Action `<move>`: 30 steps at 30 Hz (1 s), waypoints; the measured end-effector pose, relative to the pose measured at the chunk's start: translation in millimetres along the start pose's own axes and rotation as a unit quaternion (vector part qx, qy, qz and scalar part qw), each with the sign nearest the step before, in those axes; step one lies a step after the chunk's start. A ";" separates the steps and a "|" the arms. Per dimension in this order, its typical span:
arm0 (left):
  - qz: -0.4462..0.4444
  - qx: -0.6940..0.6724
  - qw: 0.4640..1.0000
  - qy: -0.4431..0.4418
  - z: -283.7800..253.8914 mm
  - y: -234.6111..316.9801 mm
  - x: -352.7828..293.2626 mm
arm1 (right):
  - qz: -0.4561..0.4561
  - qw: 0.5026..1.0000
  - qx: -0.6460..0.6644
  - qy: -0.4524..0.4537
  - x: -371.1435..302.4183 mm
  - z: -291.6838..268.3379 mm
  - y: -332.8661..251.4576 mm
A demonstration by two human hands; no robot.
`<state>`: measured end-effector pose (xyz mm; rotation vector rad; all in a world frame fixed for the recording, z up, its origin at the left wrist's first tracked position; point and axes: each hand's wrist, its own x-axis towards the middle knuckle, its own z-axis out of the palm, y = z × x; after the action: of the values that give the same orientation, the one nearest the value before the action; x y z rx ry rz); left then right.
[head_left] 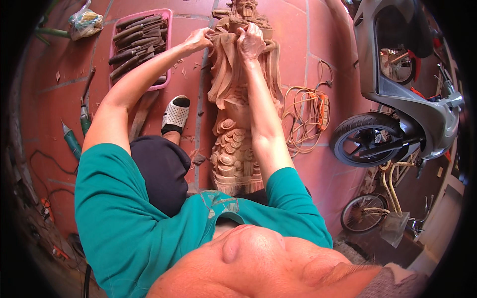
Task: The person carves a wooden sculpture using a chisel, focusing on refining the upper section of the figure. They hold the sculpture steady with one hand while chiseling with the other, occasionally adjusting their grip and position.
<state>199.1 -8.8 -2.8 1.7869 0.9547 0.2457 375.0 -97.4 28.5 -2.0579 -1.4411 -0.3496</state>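
A carved wooden statue [232, 94] of a bearded, robed figure lies lengthwise in front of me, its head at the far end and its scrolled base near my body. At its upper left side, by the shoulder, is my left hand [199, 38], fingers bent and pinched together. My right hand [251, 42] rests over the statue's chest, below the beard, with its fingers curled closed. Whatever lies between the fingers of either hand is too small or hidden to make out.
Left of the statue, a pink basket [169, 35] holds several dark-handled tools [136, 42]. Two green power tools [72, 141] lie farther left, near a plastic bag [85, 22]. On the right are an orange power strip [323, 111] with coiled cable, a grey motorbike [412, 111] and a bicycle [364, 213].
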 end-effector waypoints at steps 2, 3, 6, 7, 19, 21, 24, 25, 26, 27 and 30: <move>0.020 0.026 0.999 0.031 3.6 7.1 2.4 | -0.006 1.000 0.016 0.002 1.7 -1.7 3.6; 0.034 0.050 0.997 0.043 4.3 7.1 4.3 | -0.014 0.999 0.040 0.001 0.2 -3.7 5.5; 0.093 0.048 0.993 0.056 8.9 6.6 12.0 | 0.013 0.997 0.077 -0.007 -5.2 -16.4 16.0; 0.113 0.035 0.991 0.057 10.9 4.2 13.3 | 0.026 0.993 0.118 -0.013 -6.9 -22.9 18.4; 0.160 0.073 0.984 0.001 13.3 17.8 16.8 | -0.014 0.990 0.134 -0.046 -18.2 -24.0 -1.2; 0.150 0.065 0.987 -0.001 14.3 17.0 17.2 | -0.039 0.994 0.087 -0.058 -20.0 -19.4 -8.2; 0.145 0.054 0.988 -0.005 14.4 17.9 15.3 | -0.061 0.995 0.048 -0.059 -28.0 -15.0 -12.2; 0.146 0.051 0.988 -0.004 13.7 17.7 14.8 | -0.071 0.994 0.050 -0.063 -30.0 -15.4 -10.8; 0.150 0.063 0.987 0.002 14.3 16.9 15.1 | -0.081 0.993 0.052 -0.067 -32.7 -16.7 -9.0; 0.155 0.074 0.985 0.010 15.4 14.9 16.7 | -0.092 0.992 0.053 -0.071 -33.7 -18.0 -7.6; 0.143 0.067 0.987 0.001 14.6 11.7 19.4 | -0.106 0.988 0.053 -0.097 -37.6 -21.0 -1.5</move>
<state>225.9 -6.9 -4.1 2.0481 0.7270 0.3721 362.0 -138.4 25.7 -1.8995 -1.7637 -0.1549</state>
